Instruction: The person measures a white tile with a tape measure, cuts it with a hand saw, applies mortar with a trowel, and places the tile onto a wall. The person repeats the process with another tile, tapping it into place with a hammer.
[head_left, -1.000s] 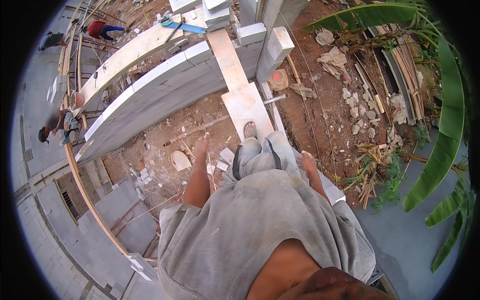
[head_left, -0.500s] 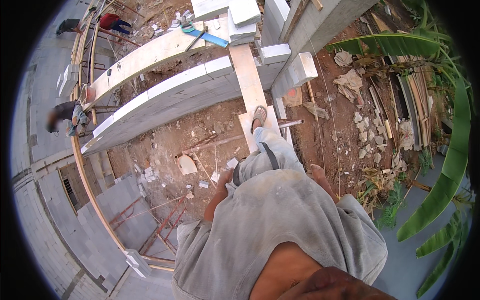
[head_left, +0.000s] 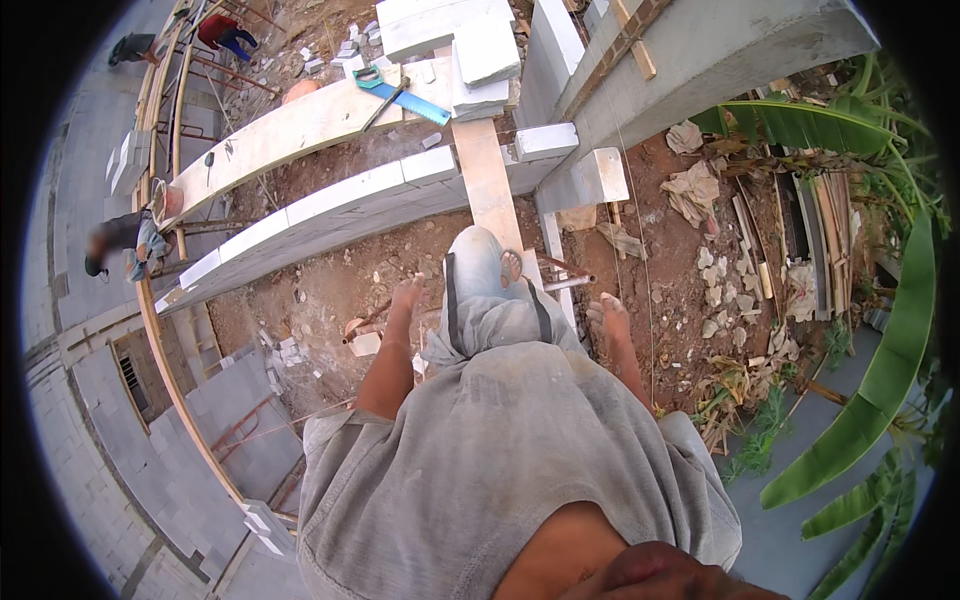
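- Left hand (head_left: 405, 298): held out beside the legs (head_left: 478, 285), fingers loosely extended and touching nothing; nothing is held.
- Right hand (head_left: 610, 318): on the other side of the legs, fingers slightly parted, likewise bare.
- Plank (head_left: 487, 185): pale and narrow, straight ahead between the hands. A sandalled foot (head_left: 511, 266) stands toward its near end; its far end meets the block stack (head_left: 485, 55). By its look it is stiff, moderately heavy and slippery where dusty; the sound hold is on both long edges, near the middle.
- Light pipe (head_left: 570, 283): nearest to the right hand, its free end jutting past the plank's right edge. It is judged rigid and smooth, best grasped around the shaft just behind the end.
- Rusty pipe (head_left: 370, 324): nearest to the left hand, beyond the plank's left edge. It should prove stiff, rough and fairly heavy, suited to a full-fist grip; whether it joins the light pipe behind the legs cannot be made out.
- Board (head_left: 290, 125): farther off; a saw (head_left: 412, 103) lies at its right end, handle toward the far edge, a hammer (head_left: 386, 104) crossing it.
- Wall (head_left: 340, 203): white-topped, between board and hands.
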